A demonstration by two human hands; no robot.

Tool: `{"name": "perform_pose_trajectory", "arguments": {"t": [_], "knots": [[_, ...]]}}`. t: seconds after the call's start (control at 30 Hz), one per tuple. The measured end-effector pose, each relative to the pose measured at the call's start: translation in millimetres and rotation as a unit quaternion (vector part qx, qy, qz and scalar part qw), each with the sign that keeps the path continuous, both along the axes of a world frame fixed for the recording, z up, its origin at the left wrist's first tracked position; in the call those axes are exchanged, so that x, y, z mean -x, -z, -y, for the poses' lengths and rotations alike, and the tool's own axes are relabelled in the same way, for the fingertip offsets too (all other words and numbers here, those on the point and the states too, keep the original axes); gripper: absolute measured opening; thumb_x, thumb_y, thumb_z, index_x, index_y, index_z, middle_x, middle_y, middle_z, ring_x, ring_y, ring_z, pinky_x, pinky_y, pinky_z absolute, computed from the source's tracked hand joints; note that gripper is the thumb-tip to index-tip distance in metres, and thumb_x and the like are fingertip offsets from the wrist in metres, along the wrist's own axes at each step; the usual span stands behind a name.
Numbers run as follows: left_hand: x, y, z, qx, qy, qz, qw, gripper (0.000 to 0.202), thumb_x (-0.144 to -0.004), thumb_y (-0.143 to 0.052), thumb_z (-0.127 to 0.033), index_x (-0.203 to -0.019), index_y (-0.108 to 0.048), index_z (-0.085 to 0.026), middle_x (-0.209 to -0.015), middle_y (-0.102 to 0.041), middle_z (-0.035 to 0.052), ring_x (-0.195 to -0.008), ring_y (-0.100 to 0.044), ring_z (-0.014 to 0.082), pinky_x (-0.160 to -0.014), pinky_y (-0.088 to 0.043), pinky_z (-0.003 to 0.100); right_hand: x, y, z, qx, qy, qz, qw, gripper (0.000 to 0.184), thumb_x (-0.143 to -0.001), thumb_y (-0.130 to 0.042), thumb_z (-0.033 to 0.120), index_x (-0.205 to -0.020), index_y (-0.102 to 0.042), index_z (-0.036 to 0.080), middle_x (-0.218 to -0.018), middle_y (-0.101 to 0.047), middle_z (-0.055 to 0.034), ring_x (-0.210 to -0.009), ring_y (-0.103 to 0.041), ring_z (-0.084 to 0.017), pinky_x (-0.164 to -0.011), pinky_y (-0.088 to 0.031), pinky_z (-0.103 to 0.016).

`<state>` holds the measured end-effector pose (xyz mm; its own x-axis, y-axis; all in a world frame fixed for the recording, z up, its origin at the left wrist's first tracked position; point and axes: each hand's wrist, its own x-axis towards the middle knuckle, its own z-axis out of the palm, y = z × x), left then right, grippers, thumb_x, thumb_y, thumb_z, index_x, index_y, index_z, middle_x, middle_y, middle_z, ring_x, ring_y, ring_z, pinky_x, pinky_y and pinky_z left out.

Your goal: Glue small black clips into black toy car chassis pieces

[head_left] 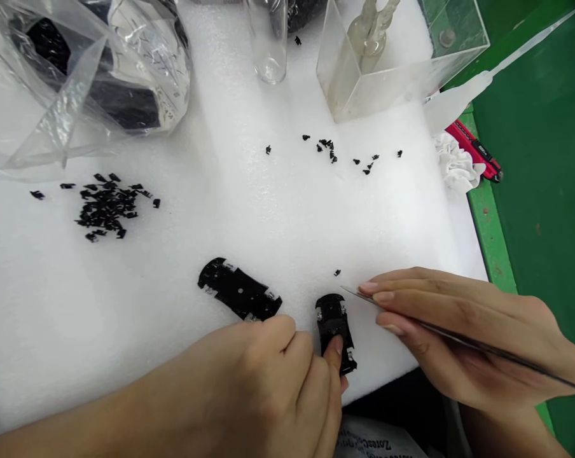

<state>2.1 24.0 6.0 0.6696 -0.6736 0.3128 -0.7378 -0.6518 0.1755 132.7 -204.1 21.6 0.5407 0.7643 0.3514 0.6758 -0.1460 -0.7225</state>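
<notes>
One hand pinches a notched black plate, the other a pointed metal tool.

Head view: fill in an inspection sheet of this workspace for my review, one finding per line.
Surface: white, foam-like sheet beneath the parts.
Job's things: smaller elongated black plastic-looking part under the left thumb; larger elongated black plastic-looking part lying aslant to its left; single tiny black piece near the tool tip, apart from it.
Clutter: heap of small black pieces; crinkled clear plastic bag; clear round-ended tube; clear rectangular box.
Hands: left hand holds the smaller part; right hand holds a slim pointed metal tool, nothing at its tip.
Cables: nothing seen.
Surroundings: flat green surface at right.
</notes>
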Motion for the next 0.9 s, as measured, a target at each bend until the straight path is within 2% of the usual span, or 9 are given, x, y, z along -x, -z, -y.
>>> {"name": "perform_pose_trajectory", "arguments": {"t": [0.13, 0.33, 0.43, 0.57, 0.63, 0.73, 0.8, 0.83, 0.9], "knots": [[3, -2.1, 0, 0.008, -0.011, -0.003, 1.000, 0.026, -0.103, -0.076, -0.032, -0.118, -0.085, -0.013, -0.078, -0.070, 0.0036, -0.059, -0.050, 0.0151, -0.044, -0.036, 0.034, 2, -0.9, -3, 0.012, 0.005, 0.020, 1.000, 0.015, -0.101, -0.085, 0.003, -0.115, -0.081, 0.009, -0.118, -0.087, -0.0087, -0.105, -0.086, -0.018, -0.097, -0.075, -0.021], [3, 0.5, 0, 0.029, -0.008, -0.007, 1.000, 0.028, -0.098, -0.080, -0.036, -0.113, -0.085, -0.014, -0.080, -0.069, 0.0034, -0.061, -0.050, 0.0155, -0.044, -0.036, 0.034, 7, 1.6, -1, 0.013, 0.029, 0.039, 0.999, 0.017, -0.102, -0.084, 0.004, -0.118, -0.081, 0.009, -0.120, -0.087, -0.0062, -0.105, -0.086, -0.016, -0.099, -0.074, -0.020], [1, 1.7, 1, 0.027, -0.008, -0.017, 0.999, 0.028, -0.098, -0.079, -0.036, -0.114, -0.085, -0.014, -0.082, -0.070, 0.0036, -0.061, -0.049, 0.0155, -0.045, -0.038, 0.034, 10, 2.5, 2, 0.015, 0.048, 0.030, 0.998, 0.023, -0.100, -0.085, 0.002, -0.122, -0.082, 0.009, -0.121, -0.087, -0.0066, -0.104, -0.086, -0.017, -0.095, -0.075, -0.023], [0, 1.6, 1, 0.020, -0.001, -0.014, 1.000, 0.029, -0.100, -0.076, -0.037, -0.115, -0.084, -0.012, -0.080, -0.068, 0.0036, -0.060, -0.049, 0.0150, -0.044, -0.038, 0.033, 15, -1.4, 5, -0.002, 0.081, 0.031, 0.996, 0.026, -0.099, -0.084, 0.001, -0.122, -0.083, 0.014, -0.112, -0.088, -0.0055, -0.094, -0.087, -0.019, -0.083, -0.077, -0.027], [0, 1.7, 1, 0.018, -0.001, -0.007, 1.000, 0.029, -0.102, -0.075, -0.036, -0.115, -0.084, -0.012, -0.080, -0.068, 0.0034, -0.059, -0.050, 0.0147, -0.043, -0.037, 0.033, 18, -3.0, 8, 0.006, 0.083, 0.022, 0.996, 0.028, -0.100, -0.083, 0.003, -0.124, -0.083, 0.017, -0.111, -0.088, -0.0050, -0.094, -0.087, -0.020, -0.083, -0.077, -0.029], [2, 2.5, 0, 0.014, -0.007, -0.003, 1.000, 0.030, -0.103, -0.076, -0.034, -0.118, -0.083, -0.010, -0.076, -0.066, 0.0030, -0.058, -0.051, 0.0146, -0.041, -0.037, 0.032, 19, -0.3, 21, 0.020, 0.126, 0.014, 0.992, 0.031, -0.101, -0.083, 0.008, -0.128, -0.086, 0.022, -0.113, -0.088, -0.0040, -0.092, -0.088, -0.023, -0.082, -0.078, -0.035], [4, 3.3, -1, 0.016, 0.004, -0.001, 1.000, 0.033, -0.102, -0.076, -0.036, -0.119, -0.083, -0.008, -0.077, -0.066, 0.0039, -0.058, -0.051, 0.0156, -0.041, -0.037, 0.034, 16, 3.8, 37, -0.008, 0.171, 0.005, 0.985, 0.031, -0.100, -0.085, 0.010, -0.126, -0.088, 0.026, -0.110, -0.088, -0.0029, -0.091, -0.088, -0.026, -0.076, -0.078, -0.039], [5, 3.8, -2, 0.020, 0.015, -0.003, 1.000, 0.036, -0.102, -0.076, -0.038, -0.120, -0.082, -0.007, -0.079, -0.067, 0.0046, -0.059, -0.051, 0.0166, -0.041, -0.038, 0.035, 13, 5.6, 45, -0.026, 0.178, -0.003, 0.984, 0.030, -0.099, -0.086, 0.010, -0.125, -0.088, 0.026, -0.109, -0.088, -0.0031, -0.091, -0.088, -0.028, -0.074, -0.078, -0.042], [7, 4.8, -3, 0.028, 0.024, -0.003, 0.999, 0.040, -0.101, -0.077, -0.040, -0.122, -0.081, -0.005, -0.081, -0.067, 0.0051, -0.061, -0.052, 0.0184, -0.041, -0.040, 0.037, 5, 7.2, 63, -0.035, 0.140, -0.026, 0.989, 0.031, -0.098, -0.088, 0.009, -0.125, -0.088, 0.022, -0.112, -0.088, -0.0054, -0.095, -0.088, -0.031, -0.072, -0.078, -0.045]]}}
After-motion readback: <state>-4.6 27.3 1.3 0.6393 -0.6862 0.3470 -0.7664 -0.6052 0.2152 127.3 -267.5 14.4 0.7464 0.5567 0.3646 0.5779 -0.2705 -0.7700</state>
